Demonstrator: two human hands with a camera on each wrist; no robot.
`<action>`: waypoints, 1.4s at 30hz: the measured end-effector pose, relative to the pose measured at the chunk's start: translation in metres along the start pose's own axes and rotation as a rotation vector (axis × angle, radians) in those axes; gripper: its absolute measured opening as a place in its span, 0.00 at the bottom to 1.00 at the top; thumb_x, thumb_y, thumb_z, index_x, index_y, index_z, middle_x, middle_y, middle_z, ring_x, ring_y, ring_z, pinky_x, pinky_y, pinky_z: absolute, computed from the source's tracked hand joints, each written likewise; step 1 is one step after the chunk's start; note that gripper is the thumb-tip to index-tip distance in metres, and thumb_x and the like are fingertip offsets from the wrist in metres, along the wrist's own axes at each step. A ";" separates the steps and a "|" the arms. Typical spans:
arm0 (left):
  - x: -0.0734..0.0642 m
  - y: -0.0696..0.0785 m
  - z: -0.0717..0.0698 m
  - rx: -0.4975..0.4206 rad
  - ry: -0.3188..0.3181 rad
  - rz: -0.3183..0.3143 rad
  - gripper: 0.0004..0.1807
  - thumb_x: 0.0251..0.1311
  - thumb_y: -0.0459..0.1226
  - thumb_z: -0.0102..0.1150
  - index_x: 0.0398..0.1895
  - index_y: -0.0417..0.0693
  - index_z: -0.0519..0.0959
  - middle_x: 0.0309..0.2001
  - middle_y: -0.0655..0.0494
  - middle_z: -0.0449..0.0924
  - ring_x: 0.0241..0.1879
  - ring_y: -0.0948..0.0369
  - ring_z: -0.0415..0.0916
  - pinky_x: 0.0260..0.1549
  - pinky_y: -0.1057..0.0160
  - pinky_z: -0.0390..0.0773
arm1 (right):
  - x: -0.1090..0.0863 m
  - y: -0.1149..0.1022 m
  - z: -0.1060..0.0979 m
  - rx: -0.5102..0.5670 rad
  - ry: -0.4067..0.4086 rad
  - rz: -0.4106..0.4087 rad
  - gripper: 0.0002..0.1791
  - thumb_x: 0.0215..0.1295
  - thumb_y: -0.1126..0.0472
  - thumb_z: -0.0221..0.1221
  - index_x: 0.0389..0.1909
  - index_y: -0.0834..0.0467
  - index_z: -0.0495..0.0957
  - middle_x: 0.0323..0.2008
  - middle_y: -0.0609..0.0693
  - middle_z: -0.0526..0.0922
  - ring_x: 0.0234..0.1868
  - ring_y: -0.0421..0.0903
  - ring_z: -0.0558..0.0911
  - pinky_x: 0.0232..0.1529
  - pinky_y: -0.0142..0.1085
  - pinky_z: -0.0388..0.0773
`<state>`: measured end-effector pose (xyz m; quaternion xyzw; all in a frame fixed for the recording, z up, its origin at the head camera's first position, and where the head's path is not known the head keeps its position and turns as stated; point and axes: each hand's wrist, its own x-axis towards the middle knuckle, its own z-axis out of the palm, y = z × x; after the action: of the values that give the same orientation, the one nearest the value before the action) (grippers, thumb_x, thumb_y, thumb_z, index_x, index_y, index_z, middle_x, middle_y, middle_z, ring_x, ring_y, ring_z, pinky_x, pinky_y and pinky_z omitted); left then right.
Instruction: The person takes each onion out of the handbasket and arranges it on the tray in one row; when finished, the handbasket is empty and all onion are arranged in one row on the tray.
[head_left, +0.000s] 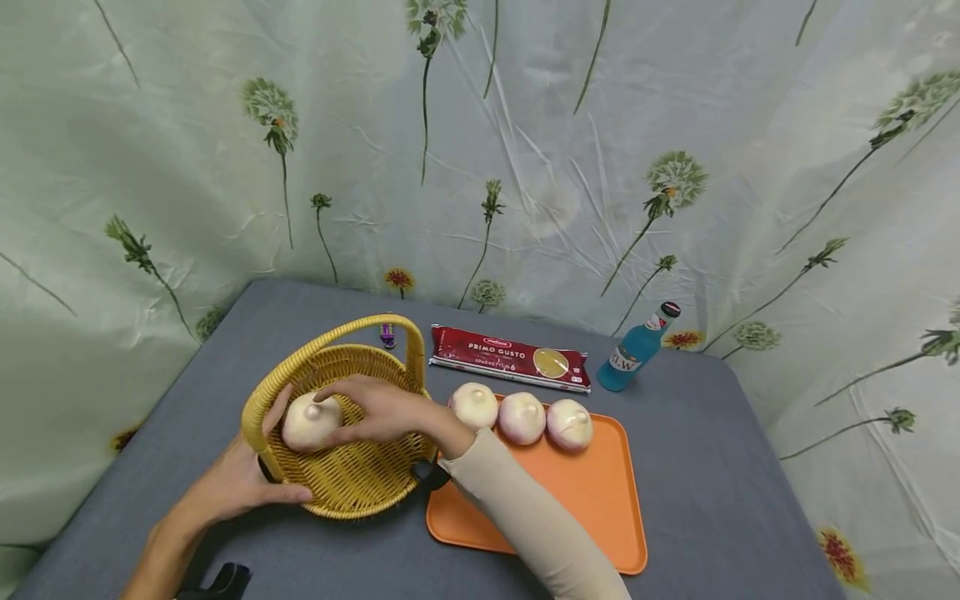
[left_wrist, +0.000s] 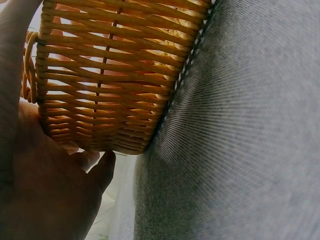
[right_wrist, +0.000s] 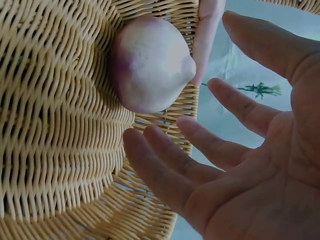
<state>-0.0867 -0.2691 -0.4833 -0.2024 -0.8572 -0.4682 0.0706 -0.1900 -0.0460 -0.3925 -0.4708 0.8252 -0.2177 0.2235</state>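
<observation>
A yellow wicker basket [head_left: 360, 475] with an arched handle stands at the left of the table. My left hand [head_left: 232, 479] grips its left side, the thumb along the near rim; in the left wrist view the fingers curl round the woven wall. Inside the basket, against its left wall, lies a white and purple turnip [head_left: 309, 422]. My right hand [head_left: 386, 408] reaches in over it. The right wrist view shows that hand [right_wrist: 240, 165] with spread fingers, apart from the turnip [right_wrist: 152, 65]. Three similar turnips [head_left: 522, 418] sit in a row on an orange tray [head_left: 592, 508].
Behind the tray lies a red spaghetti packet [head_left: 510, 358]. A blue bottle [head_left: 633, 354] with a dark cap stands to its right. Beyond the basket is a small purple item [head_left: 387, 333], too small to identify. Floral cloth [head_left: 562, 183] hangs along the back of the grey table [head_left: 705, 467].
</observation>
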 end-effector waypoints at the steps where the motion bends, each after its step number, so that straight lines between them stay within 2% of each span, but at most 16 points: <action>1: 0.000 0.000 0.000 -0.003 -0.003 -0.009 0.80 0.29 0.34 0.85 0.82 0.49 0.34 0.74 0.23 0.44 0.69 0.82 0.42 0.59 0.87 0.44 | 0.002 0.000 -0.001 0.016 -0.010 0.009 0.31 0.67 0.50 0.64 0.69 0.51 0.70 0.68 0.49 0.71 0.70 0.41 0.68 0.66 0.27 0.63; 6: 0.001 0.002 -0.001 0.008 -0.015 -0.046 0.79 0.32 0.36 0.85 0.82 0.51 0.34 0.76 0.26 0.39 0.71 0.78 0.38 0.58 0.87 0.42 | 0.011 0.001 -0.002 0.115 -0.048 0.069 0.32 0.67 0.50 0.65 0.69 0.51 0.69 0.69 0.49 0.71 0.68 0.41 0.69 0.63 0.28 0.66; 10: 0.002 0.002 -0.001 0.013 -0.016 -0.032 0.79 0.31 0.37 0.85 0.82 0.50 0.35 0.77 0.27 0.38 0.72 0.74 0.38 0.59 0.87 0.41 | 0.016 0.002 -0.001 0.171 -0.048 0.105 0.31 0.66 0.52 0.66 0.68 0.50 0.70 0.68 0.47 0.72 0.65 0.37 0.70 0.60 0.26 0.68; 15: 0.003 0.000 0.000 0.035 -0.006 0.004 0.80 0.28 0.38 0.86 0.82 0.47 0.37 0.76 0.26 0.41 0.71 0.80 0.36 0.60 0.86 0.41 | 0.018 0.003 0.002 0.251 -0.038 0.138 0.28 0.66 0.54 0.66 0.66 0.49 0.71 0.67 0.47 0.72 0.60 0.36 0.73 0.55 0.26 0.70; 20: 0.001 0.000 0.000 0.031 -0.006 -0.005 0.80 0.28 0.37 0.86 0.82 0.49 0.36 0.76 0.26 0.42 0.70 0.82 0.36 0.59 0.87 0.41 | 0.020 0.002 0.005 0.304 -0.037 0.164 0.26 0.66 0.57 0.66 0.64 0.49 0.72 0.64 0.45 0.73 0.53 0.35 0.73 0.51 0.25 0.70; 29: 0.000 0.001 0.000 0.000 -0.017 -0.023 0.79 0.31 0.36 0.85 0.82 0.49 0.34 0.76 0.26 0.39 0.71 0.80 0.37 0.59 0.87 0.42 | 0.027 -0.001 0.011 0.295 -0.058 0.160 0.30 0.66 0.58 0.66 0.67 0.50 0.69 0.61 0.46 0.75 0.53 0.35 0.72 0.47 0.25 0.71; 36: 0.000 0.001 -0.001 0.005 -0.014 -0.042 0.80 0.31 0.37 0.85 0.82 0.51 0.33 0.77 0.28 0.38 0.71 0.79 0.37 0.59 0.87 0.41 | 0.029 -0.002 0.013 0.210 -0.070 0.148 0.31 0.65 0.58 0.67 0.67 0.51 0.69 0.62 0.47 0.75 0.54 0.35 0.72 0.48 0.24 0.70; 42: -0.001 0.002 -0.001 0.022 0.000 -0.019 0.81 0.28 0.36 0.86 0.82 0.53 0.34 0.76 0.26 0.41 0.70 0.82 0.37 0.59 0.86 0.40 | 0.030 -0.002 0.012 0.149 -0.074 0.138 0.28 0.64 0.59 0.67 0.64 0.50 0.71 0.58 0.48 0.77 0.49 0.36 0.71 0.46 0.24 0.68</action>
<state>-0.0854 -0.2690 -0.4815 -0.1933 -0.8643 -0.4593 0.0685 -0.1947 -0.0749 -0.4060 -0.4026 0.8285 -0.2447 0.3028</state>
